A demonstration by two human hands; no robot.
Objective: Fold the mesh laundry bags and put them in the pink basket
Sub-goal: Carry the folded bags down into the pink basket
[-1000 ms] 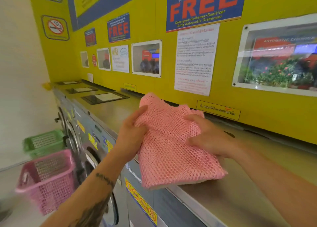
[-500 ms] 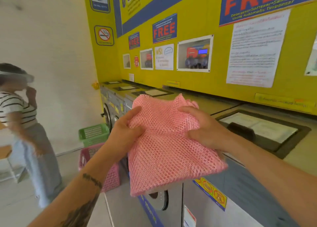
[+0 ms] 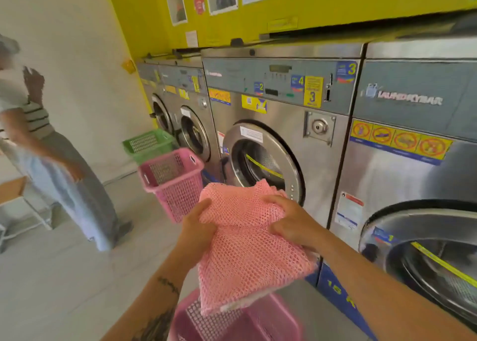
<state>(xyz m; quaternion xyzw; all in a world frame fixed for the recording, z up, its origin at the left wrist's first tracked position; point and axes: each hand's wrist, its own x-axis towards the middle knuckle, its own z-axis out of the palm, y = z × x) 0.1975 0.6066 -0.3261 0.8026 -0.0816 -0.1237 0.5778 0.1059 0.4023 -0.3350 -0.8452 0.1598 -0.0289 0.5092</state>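
Mesh laundry bag [image 3: 247, 240]: a pink bag is seen folded into a thick, layered bundle and held in the air, directly above the pink basket at the bottom of the view.
Left hand [image 3: 198, 227]: it is closed on the bundle's left edge, thumb on top and fingers tucked beneath.
Right hand [image 3: 291, 224]: it is clamped on the bundle's right upper part, fingers pressed into the mesh so that the folds are kept together.
Near pink basket [image 3: 278, 317]: its rim is seen just under the hanging lower end of the bag; whether anything already lies inside cannot be told, since most of it is cut off and blurred.
Far pink basket [image 3: 170, 178]: a second pink basket is set on the floor by the washing machine [image 3: 278, 134], beside a green basket [image 3: 147, 144]; both appear empty as far as can be made out.
Done: the folding of this bag is judged finished.
Left: the bag is not yet released into the basket; whether more bags wait to be folded is not shown.
Bystander: a person [image 3: 38, 139] is seen standing at the left, well apart from the work.
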